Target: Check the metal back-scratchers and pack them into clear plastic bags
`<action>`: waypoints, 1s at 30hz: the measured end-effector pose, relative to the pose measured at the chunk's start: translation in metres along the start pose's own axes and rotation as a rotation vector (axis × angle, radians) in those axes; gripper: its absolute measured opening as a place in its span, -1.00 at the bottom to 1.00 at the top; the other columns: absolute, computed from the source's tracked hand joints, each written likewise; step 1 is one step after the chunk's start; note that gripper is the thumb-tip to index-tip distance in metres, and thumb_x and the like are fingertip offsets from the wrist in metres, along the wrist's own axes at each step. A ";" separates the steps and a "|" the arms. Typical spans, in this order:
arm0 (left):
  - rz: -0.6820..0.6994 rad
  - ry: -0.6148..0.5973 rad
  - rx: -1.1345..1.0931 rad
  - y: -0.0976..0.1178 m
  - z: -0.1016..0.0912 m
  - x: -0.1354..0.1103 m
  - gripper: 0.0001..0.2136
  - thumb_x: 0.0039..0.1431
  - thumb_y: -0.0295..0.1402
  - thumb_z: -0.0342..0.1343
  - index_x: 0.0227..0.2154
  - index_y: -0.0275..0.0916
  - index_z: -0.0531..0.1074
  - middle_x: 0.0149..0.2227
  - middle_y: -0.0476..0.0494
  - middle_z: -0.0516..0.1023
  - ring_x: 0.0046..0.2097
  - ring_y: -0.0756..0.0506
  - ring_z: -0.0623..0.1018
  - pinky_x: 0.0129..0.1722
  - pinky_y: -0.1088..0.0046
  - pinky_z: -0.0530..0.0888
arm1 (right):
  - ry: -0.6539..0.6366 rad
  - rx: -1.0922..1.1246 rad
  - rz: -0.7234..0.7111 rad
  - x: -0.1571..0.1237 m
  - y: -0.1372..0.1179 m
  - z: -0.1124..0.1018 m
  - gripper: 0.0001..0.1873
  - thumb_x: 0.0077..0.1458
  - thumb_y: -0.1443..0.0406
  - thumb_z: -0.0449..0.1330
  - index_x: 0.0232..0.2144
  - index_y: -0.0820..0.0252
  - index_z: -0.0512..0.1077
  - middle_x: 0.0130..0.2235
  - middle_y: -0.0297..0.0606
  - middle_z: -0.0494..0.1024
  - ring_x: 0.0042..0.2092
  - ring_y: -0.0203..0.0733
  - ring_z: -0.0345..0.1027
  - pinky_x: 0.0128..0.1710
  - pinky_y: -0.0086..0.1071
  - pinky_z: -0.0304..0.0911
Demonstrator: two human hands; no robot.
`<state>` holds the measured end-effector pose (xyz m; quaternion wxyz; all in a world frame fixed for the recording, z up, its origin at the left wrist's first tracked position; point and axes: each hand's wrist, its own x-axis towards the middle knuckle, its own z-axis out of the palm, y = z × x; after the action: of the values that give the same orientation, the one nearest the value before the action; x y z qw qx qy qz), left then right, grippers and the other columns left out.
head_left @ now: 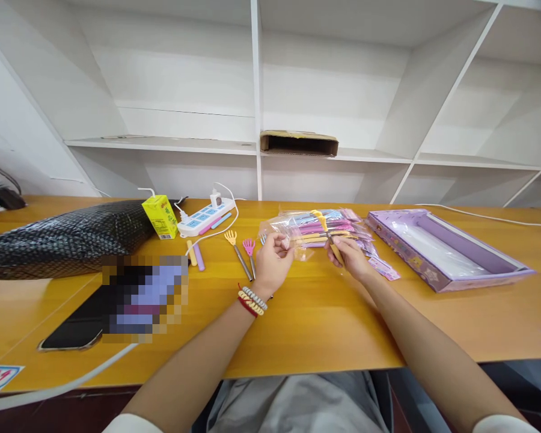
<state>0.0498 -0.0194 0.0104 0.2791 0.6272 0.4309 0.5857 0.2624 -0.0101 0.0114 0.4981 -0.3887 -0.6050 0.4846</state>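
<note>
My right hand [349, 255] is closed around the yellow handle of a back scratcher [320, 220], whose claw-shaped head points away from me. My left hand [274, 263] pinches the edge of a clear plastic bag [275, 227] just left of it. Behind both hands lies a pile of wrapped back scratchers [329, 225] in blue, pink, yellow and purple. Two unwrapped ones, a yellow back scratcher [238, 252] and a pink back scratcher [249, 249], rest left of my left hand, which partly covers them. A printed card [385, 269] sticks out beside my right wrist.
On the right stands an open purple tray box [437, 282]. To the left are a power strip [207, 218], loose coloured handles [199, 257], a yellow drink carton [160, 218], a black wrapped bundle [72, 237] and a phone [76, 319]. White shelves [333, 72] rise behind the table.
</note>
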 end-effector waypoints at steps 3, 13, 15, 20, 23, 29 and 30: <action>-0.047 -0.028 -0.078 -0.004 0.001 0.002 -0.75 -0.04 -0.41 0.13 -0.25 -0.24 0.30 -0.32 -0.08 0.45 -0.32 0.02 0.53 -0.33 0.50 0.49 | -0.076 -0.044 0.035 -0.003 -0.001 0.003 -0.63 0.01 0.02 0.10 -0.48 0.22 0.38 -0.63 -0.34 0.33 -0.66 -0.38 0.09 -0.70 -0.48 -0.10; 0.086 -0.046 0.097 -0.003 -0.001 0.000 -0.87 0.04 -0.38 0.06 -0.31 -0.25 0.40 -0.28 -0.13 0.50 -0.29 -0.01 0.53 -0.26 0.43 0.50 | -0.124 0.090 0.134 -0.002 0.001 0.008 -0.71 0.03 0.11 0.12 -0.42 0.25 0.43 -0.56 -0.29 0.40 -0.60 -0.37 0.15 -0.65 -0.48 -0.02; 0.068 -0.030 0.072 -0.003 -0.002 0.000 -0.85 0.04 -0.39 0.06 -0.28 -0.25 0.38 -0.28 -0.13 0.50 -0.26 -0.02 0.53 -0.25 0.43 0.50 | -0.192 0.030 0.106 -0.003 0.000 0.007 -0.75 -0.01 0.16 0.18 -0.40 0.25 0.44 -0.52 -0.30 0.42 -0.56 -0.38 0.17 -0.60 -0.48 0.03; -0.015 0.044 -0.089 -0.005 -0.003 0.005 -0.82 0.00 -0.44 0.09 -0.27 -0.26 0.31 -0.31 -0.12 0.49 -0.27 -0.02 0.53 -0.27 0.46 0.49 | -0.349 -0.123 0.098 -0.006 -0.002 0.007 -0.76 -0.11 0.19 0.27 -0.41 0.25 0.45 -0.55 -0.37 0.36 -0.54 -0.41 0.12 -0.55 -0.48 0.02; -0.054 0.125 -0.148 -0.006 -0.004 0.009 -0.83 0.03 -0.34 0.11 -0.31 -0.26 0.31 -0.35 -0.10 0.45 -0.33 0.00 0.53 -0.36 0.49 0.48 | -0.350 -0.116 0.118 -0.006 -0.002 0.009 -0.74 -0.15 0.20 0.30 -0.40 0.25 0.45 -0.53 -0.39 0.36 -0.52 -0.42 0.13 -0.52 -0.48 0.02; -0.104 0.223 -0.279 0.000 -0.007 0.015 -0.80 -0.01 -0.28 0.16 -0.36 -0.27 0.33 -0.42 -0.04 0.42 -0.39 0.02 0.50 -0.42 0.51 0.48 | -0.222 -0.157 0.130 -0.001 0.008 0.008 -0.69 -0.17 0.15 0.30 -0.42 0.26 0.44 -0.53 -0.38 0.36 -0.52 -0.41 0.13 -0.53 -0.48 0.00; -0.121 0.216 -0.317 0.001 -0.007 0.015 -0.80 -0.01 -0.28 0.16 -0.37 -0.28 0.33 -0.43 -0.04 0.42 -0.41 0.02 0.49 -0.43 0.51 0.49 | -0.205 -0.163 0.128 0.000 0.009 0.007 -0.69 -0.16 0.13 0.29 -0.42 0.26 0.44 -0.54 -0.38 0.35 -0.54 -0.41 0.11 -0.55 -0.48 -0.02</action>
<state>0.0421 -0.0082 0.0200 0.3613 0.4819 0.3975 0.6922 0.2554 -0.0097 0.0023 0.3688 -0.4140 -0.6639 0.5018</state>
